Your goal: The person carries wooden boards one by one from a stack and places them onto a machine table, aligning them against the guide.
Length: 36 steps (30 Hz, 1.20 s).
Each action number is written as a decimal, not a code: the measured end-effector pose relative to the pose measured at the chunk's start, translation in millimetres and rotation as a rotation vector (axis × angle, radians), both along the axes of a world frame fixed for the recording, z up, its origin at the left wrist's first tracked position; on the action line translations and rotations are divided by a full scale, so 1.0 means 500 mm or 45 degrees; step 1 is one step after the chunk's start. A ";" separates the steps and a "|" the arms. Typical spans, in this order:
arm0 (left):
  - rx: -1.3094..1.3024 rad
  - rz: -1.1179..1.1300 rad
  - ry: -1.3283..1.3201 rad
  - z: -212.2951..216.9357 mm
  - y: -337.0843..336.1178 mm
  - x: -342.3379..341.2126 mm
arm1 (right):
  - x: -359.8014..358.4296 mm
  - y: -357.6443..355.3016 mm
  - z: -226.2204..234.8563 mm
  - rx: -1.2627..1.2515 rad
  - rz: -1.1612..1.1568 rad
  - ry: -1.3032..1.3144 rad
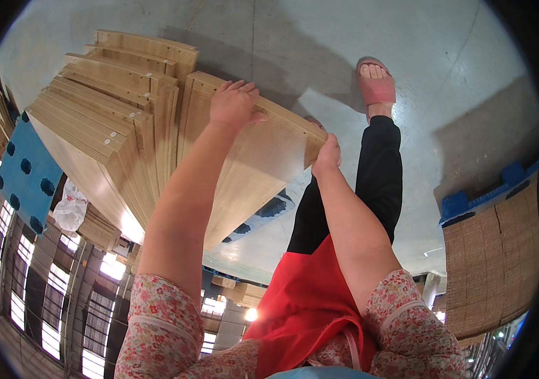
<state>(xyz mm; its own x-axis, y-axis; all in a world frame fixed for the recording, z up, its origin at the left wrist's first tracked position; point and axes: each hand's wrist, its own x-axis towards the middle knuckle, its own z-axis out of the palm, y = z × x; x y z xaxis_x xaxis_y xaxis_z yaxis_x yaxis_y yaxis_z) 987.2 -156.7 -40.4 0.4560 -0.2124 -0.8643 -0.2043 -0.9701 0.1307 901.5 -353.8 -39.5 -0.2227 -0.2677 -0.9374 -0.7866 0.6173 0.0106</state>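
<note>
A light wooden panel (pixel 263 158) leans out from a stack of similar wooden panels (pixel 118 114), and both my hands hold it. My left hand (pixel 235 104) grips its far top edge, fingers curled over the rim. My right hand (pixel 326 155) clasps the panel's right corner. Both forearms reach in from the lower edge, in flowered sleeves, above a red apron (pixel 307 303). My leg in black trousers and a foot in a pink sandal (pixel 375 85) stand on the grey concrete floor to the right of the panel.
A blue plastic pallet (pixel 26 170) lies under the stack at left, with a white plastic bag (pixel 70 208) beside it. Another blue pallet (pixel 478 199) bearing brown woven sheets (pixel 494 265) sits at right. Windows and building structure fill the lower left.
</note>
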 end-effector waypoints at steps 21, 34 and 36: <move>0.368 1.133 -0.776 -0.010 0.071 -0.043 | -0.071 -0.025 -0.061 0.277 -0.048 -0.373; 0.050 1.054 -0.864 0.035 0.005 -0.072 | -0.084 -0.055 -0.082 0.173 -0.032 -0.248; -0.126 0.829 -0.902 0.182 -0.034 -0.041 | -0.066 -0.075 -0.064 0.186 -0.079 -0.148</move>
